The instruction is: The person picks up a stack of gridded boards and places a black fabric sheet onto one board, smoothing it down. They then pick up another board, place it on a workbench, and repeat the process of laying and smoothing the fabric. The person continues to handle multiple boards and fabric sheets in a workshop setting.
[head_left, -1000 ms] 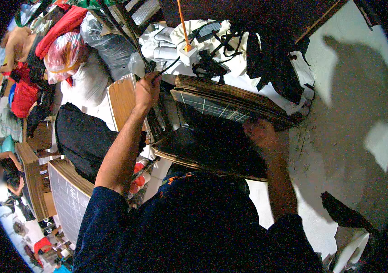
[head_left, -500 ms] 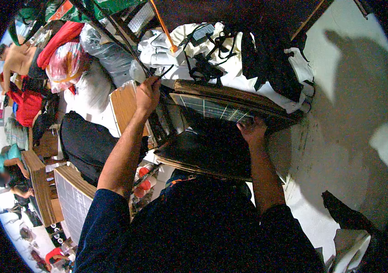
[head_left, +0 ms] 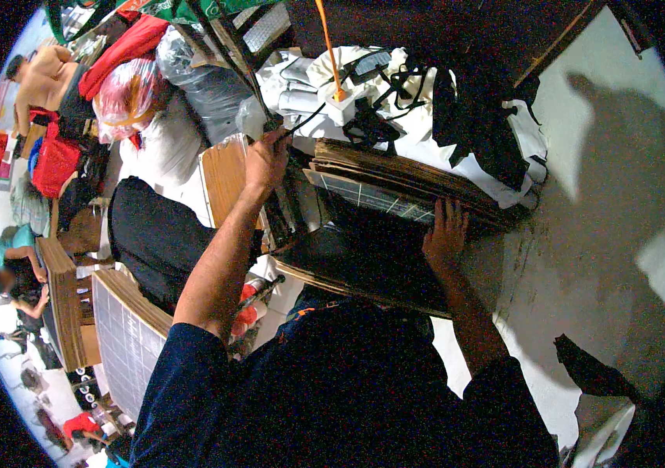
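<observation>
My left hand (head_left: 266,160) is raised at the left end of a stack of flat brown cardboard sheets (head_left: 418,183), with its fingers closed around a thin black cord (head_left: 301,125). My right hand (head_left: 445,230) lies flat with its fingers spread on the front edge of the stack, beside a gridded panel (head_left: 371,199). Below it a dark flat panel (head_left: 348,265) juts toward my body. Both forearms are bare, and my dark blue shirt fills the bottom of the view.
A white block with an orange cable (head_left: 339,105) and black straps and cloth (head_left: 481,117) lie behind the stack. Plastic bags (head_left: 134,93) pile up at upper left, and wooden boards (head_left: 223,175) and another gridded panel (head_left: 126,335) stand at left. Other people (head_left: 44,78) are far left, and a white wall (head_left: 605,195) is at right.
My right hand has slid up from the dark lower panel to the edge of the cardboard stack. My left hand has stayed closed at the stack's left end.
</observation>
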`<state>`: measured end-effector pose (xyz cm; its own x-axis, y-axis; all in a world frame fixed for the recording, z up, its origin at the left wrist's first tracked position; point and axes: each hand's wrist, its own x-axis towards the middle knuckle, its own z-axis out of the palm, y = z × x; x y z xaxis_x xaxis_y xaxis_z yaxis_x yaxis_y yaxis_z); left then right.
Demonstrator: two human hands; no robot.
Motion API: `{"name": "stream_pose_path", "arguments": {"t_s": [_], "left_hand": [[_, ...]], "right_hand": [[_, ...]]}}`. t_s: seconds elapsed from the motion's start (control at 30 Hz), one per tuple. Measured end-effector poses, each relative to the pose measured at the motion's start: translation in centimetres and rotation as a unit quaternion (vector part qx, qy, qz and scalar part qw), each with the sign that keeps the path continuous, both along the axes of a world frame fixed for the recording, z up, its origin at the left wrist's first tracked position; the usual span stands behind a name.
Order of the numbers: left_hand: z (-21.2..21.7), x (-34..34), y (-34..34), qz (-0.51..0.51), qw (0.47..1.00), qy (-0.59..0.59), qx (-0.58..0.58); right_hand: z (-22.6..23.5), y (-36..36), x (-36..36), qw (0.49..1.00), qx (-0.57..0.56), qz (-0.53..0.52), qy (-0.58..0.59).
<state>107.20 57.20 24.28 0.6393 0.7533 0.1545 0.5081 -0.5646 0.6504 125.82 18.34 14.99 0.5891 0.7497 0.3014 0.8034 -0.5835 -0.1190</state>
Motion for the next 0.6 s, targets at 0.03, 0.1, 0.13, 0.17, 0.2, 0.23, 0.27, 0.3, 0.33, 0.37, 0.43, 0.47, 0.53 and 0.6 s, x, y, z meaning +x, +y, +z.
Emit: {"name": "stream_pose_path", "arguments": {"t_s": [0.03, 0.1, 0.13, 0.17, 0.2, 0.23, 0.27, 0.3, 0.33, 0.37, 0.43, 0.47, 0.53, 0.6], "left_hand": [[0.0, 0.0, -0.1, 0.000, 1.000, 0.015, -0.002], [-0.2, -0.2, 0.0, 0.009, 1.000, 0.012, -0.005], [-0.4, -0.2, 0.1, 0.004, 1.000, -0.003, 0.006], [-0.7, -0.3, 0.4, 0.007, 1.000, 0.010, 0.001], [-1.0, -0.4, 0.7, -0.003, 1.000, 0.008, 0.007], [-1.3, -0.4, 1.1, -0.005, 1.000, 0.022, 0.005], [-1.5, -0.4, 1.4, -0.012, 1.000, 0.000, 0.010], [-1.8, -0.3, 1.7, -0.010, 1.000, -0.009, 0.006], [-2.0, -0.2, 1.8, 0.006, 1.000, 0.007, -0.008], [-2.2, -0.1, 1.8, 0.003, 1.000, -0.013, -0.001], [-2.3, 0.0, 1.6, 0.020, 1.000, -0.001, -0.006], [-2.2, 0.1, 1.5, 0.025, 1.000, 0.001, -0.013], [-2.0, 0.1, 1.2, 0.035, 0.999, 0.013, -0.024], [-1.8, 0.1, 1.1, 0.043, 0.999, -0.006, -0.031]], "right_hand": [[-0.6, -0.8, -0.3, 1.000, 0.015, 0.012, -0.011], [-2.0, -2.2, -0.5, 0.993, -0.055, 0.013, 0.102], [-2.7, -2.8, -0.6, 0.984, -0.089, 0.013, 0.157], [-3.4, -3.4, -0.9, 0.984, -0.099, 0.043, 0.145], [-4.0, -3.9, -1.4, 0.982, -0.109, 0.073, 0.134], [-4.6, -4.4, -1.9, 0.980, -0.119, 0.101, 0.123], [-5.0, -5.0, -2.7, 0.975, -0.150, 0.078, 0.141], [-5.3, -5.6, -3.6, 0.969, -0.181, 0.056, 0.159], [-5.5, -6.0, -4.1, 0.961, -0.212, 0.034, 0.175], [-5.5, -6.3, -4.4, 0.975, -0.152, 0.052, 0.156], [-4.8, -6.5, -4.8, 0.989, -0.029, 0.087, 0.113], [-4.2, -6.4, -4.9, 0.986, -0.041, 0.091, 0.130], [-2.4, -5.8, -4.6, 0.979, -0.065, 0.101, 0.165], [-0.2, -5.2, -4.5, 0.953, -0.130, 0.100, 0.253]]}}
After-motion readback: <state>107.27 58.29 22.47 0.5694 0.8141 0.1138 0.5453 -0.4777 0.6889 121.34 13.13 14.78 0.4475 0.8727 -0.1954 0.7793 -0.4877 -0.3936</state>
